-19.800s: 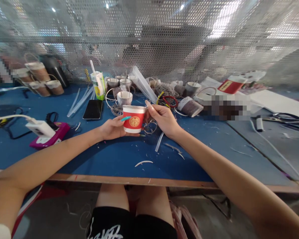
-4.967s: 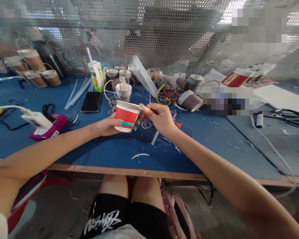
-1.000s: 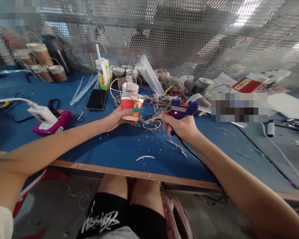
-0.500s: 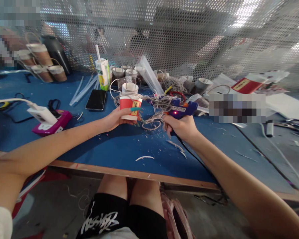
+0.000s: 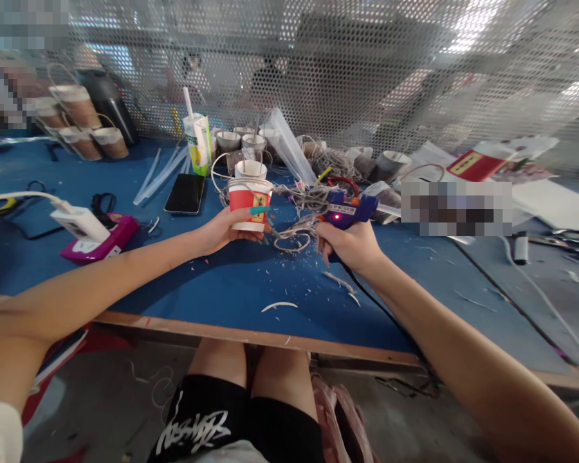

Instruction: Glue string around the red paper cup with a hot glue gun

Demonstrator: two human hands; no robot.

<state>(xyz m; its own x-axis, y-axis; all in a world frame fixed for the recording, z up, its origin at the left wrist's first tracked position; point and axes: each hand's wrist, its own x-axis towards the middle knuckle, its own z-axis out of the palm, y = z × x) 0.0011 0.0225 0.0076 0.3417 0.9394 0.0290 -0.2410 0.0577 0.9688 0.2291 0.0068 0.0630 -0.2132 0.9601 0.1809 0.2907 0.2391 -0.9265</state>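
My left hand is closed around a red and white paper cup, holding it upright above the blue table. Another white cup rim shows just behind its top. In my right hand is a blue glue gun with a small red light lit; the fingers wrap its handle. A clear glue stick juts from its back. The gun's nozzle points left toward the cup, apart from it, and is hard to make out against tangled grey cord. A loop of cord lies between my hands.
A black phone, a drink carton with a straw and long glue sticks lie behind. At left is a purple power strip with a white plug. Several cord-wrapped cups stand back left. Scissors lie at right.
My left hand and the paper cup have shifted very slightly left. The glue gun has moved a touch left and down too; both grips are the same.
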